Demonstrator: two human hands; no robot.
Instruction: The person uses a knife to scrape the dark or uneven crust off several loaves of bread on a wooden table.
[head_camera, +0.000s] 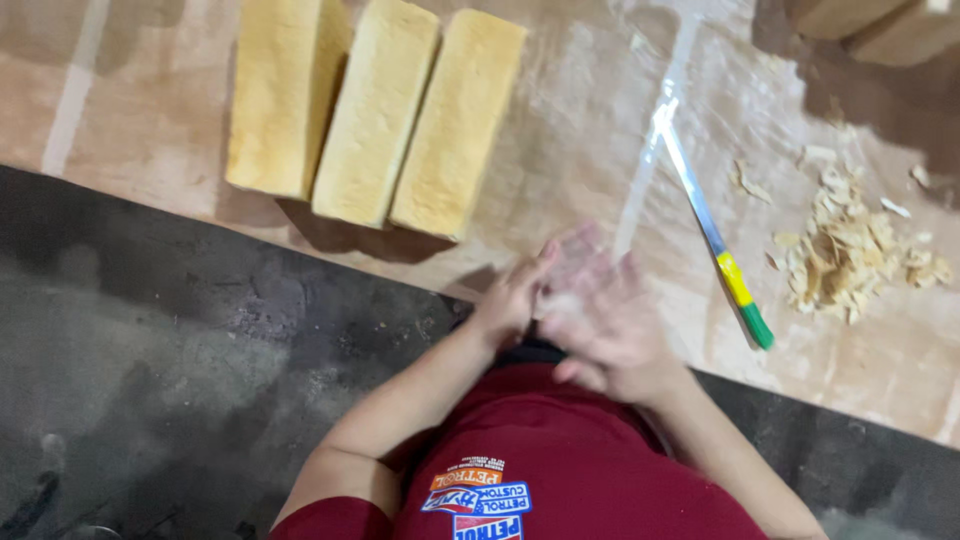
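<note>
My left hand (508, 298) and my right hand (605, 325) meet palm against palm over the near edge of the table, just in front of my red shirt. Both are blurred, with the fingers stretched out and nothing visible in them. My right hand lies partly over the left. Three long pale yellow loaves (375, 110) lie side by side on the table, up and left of my hands. A long knife (712, 243) with a yellow and green handle lies to the right of my hands.
The table (580, 120) is covered with clear plastic sheeting. A pile of crust shavings (850, 255) lies right of the knife. More loaves (880, 25) sit at the far right corner. Dark grey floor (180, 340) lies left of me.
</note>
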